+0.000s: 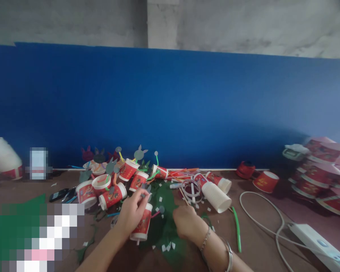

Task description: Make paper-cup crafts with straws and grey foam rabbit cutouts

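My left hand is closed in a pinch, with a grey paper cutout showing at its fingertips. Just under that hand, a red-and-white paper cup lies tilted, a straw end poking out of its base. From the cup's right side sticks a pink straw with a grey paper disc. To the right, my right hand is curled closed above the green patch; its fingertips are hidden, so what it holds does not show. A thin stick appears just beyond its knuckles.
Decorated paper cups with straws and animal-shaped cutouts crowd the back left. White tape rolls, stacked cups and a green tube lie right of centre. Farther right are a power strip and piled red cups. Paper scraps dot the table.
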`<state>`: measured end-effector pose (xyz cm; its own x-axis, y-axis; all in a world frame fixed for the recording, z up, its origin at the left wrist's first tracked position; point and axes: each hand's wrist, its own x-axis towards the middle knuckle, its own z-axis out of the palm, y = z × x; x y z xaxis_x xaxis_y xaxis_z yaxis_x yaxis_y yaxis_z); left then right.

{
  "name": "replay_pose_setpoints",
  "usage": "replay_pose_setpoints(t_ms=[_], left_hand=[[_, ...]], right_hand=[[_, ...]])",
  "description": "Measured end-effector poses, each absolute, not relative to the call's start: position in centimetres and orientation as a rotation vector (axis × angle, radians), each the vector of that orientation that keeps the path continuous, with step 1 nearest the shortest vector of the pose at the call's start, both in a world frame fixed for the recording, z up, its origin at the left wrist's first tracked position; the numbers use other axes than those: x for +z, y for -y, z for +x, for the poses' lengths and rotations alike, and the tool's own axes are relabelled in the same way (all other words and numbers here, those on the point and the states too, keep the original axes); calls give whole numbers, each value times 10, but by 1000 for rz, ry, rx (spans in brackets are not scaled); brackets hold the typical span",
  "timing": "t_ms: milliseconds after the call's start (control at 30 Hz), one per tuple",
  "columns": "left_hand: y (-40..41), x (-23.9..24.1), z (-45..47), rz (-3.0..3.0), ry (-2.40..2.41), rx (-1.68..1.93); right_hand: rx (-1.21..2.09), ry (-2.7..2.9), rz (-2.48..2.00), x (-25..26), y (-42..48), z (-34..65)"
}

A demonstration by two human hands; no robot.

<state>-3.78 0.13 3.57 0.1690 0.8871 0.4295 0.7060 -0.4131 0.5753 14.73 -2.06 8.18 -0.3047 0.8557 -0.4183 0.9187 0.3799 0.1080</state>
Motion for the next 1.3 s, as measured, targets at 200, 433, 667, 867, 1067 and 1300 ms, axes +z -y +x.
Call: replay_pose_setpoints(t_ms=[200,433,667,867,1067,1300], left_hand=[[0,32,-39,2481,-1313,1018],[-1,27,-36,2700,-1225,837],[0,32,-37,2412,-1392,1054],[8,45,-31,2558,-1085,1482],[17,47,-29,2644,-992,1496],[19,50,-18,2124,-1228,1331]], right_hand=[[-234,-2305,1505,82,20,156],[-307,-2349,1469,74,9,169],[-684,-2645,1844,75,-6,181],[-2181,-2415,1970,67,-14,164],[-2708,-2084,1862,68,-10,155],[-2527,-2364,1883,70,-9,154]])
